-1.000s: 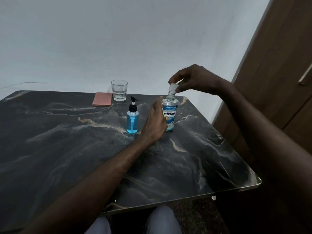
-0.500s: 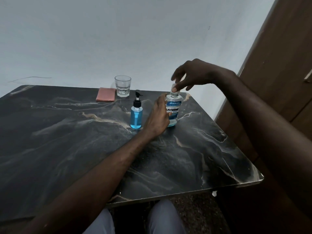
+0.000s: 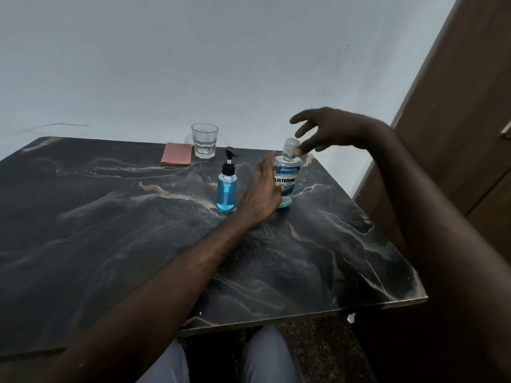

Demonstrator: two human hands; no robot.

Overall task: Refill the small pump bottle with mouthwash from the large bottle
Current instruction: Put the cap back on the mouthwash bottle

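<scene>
The large mouthwash bottle point(image 3: 289, 175), clear with a blue label and a little pale blue liquid at its base, stands upright near the table's far right. Its clear cap point(image 3: 290, 145) sits on the neck. My left hand point(image 3: 260, 194) wraps the bottle's left side and holds it steady. Over the cap hovers my right hand point(image 3: 329, 128), fingers spread, with one fingertip just touching the cap's right side. The small pump bottle point(image 3: 226, 189), black pump on and mostly full of blue liquid, stands just left of my left hand.
A drinking glass point(image 3: 204, 140) with some water and a folded pink cloth point(image 3: 177, 153) sit at the back of the dark marble table point(image 3: 110, 217). A wooden door point(image 3: 470, 106) rises close to the table's right edge. My knees show below the near edge.
My right hand brought the cap down onto the large bottle's neck, then spread its fingers and loosened off it. My left hand stayed on the bottle.
</scene>
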